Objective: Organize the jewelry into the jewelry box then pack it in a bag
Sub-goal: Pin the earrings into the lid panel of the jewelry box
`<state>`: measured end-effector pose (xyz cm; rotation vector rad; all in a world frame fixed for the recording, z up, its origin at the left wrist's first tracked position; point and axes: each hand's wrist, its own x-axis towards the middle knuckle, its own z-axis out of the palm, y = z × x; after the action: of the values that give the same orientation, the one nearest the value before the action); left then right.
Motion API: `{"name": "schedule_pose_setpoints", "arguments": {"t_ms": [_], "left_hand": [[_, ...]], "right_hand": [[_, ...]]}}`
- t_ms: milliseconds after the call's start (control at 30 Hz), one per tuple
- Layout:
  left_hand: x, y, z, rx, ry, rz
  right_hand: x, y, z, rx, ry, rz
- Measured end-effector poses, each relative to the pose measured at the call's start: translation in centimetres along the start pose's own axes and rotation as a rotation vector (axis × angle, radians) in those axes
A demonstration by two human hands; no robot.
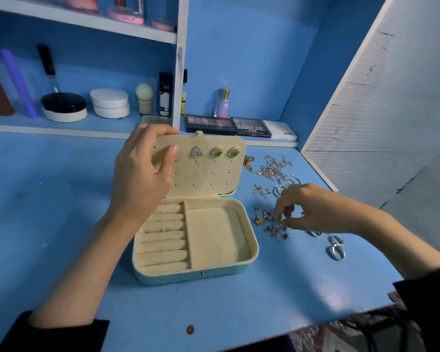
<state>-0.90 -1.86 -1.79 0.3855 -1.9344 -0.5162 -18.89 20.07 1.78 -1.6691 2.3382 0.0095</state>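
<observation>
An open teal jewelry box (249, 260) with beige lining sits mid-table. Its upright lid (203, 179) carries a triangular silver earring (197, 151) and two green earrings (225, 152). My left hand (142, 171) grips the lid's upper left corner, thumb on its inner face. The ring rolls (163, 237) and the square compartment (214, 237) hold nothing. To the box's right lie loose gold earrings (272, 227). My right hand (305, 212) is over them, fingertips pinching at a small piece; what it holds is too small to tell.
Gold chains and hoops (272, 168) lie at the back right, silver rings (337, 250) nearer the table's right edge. Makeup palettes (229, 124) and a small bottle (222, 104) stand behind the box. Shelves with cosmetic jars (109, 102) rise at the back left. A slatted panel (379, 110) stands to the right.
</observation>
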Motion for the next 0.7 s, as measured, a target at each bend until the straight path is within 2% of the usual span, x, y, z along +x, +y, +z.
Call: {"name": "schedule_pose_setpoints", "arguments": {"t_ms": [200, 700], "left_hand": [[-0.03, -0.01, -0.04, 0.000, -0.012, -0.004], [0.02, -0.02, -0.07, 0.004, -0.020, -0.014]], "right_hand": [[-0.07, 0.17, -0.64, -0.039, 0.047, 0.065], [-0.27, 0.78, -0.51, -0.119, -0.087, 0.154]]}}
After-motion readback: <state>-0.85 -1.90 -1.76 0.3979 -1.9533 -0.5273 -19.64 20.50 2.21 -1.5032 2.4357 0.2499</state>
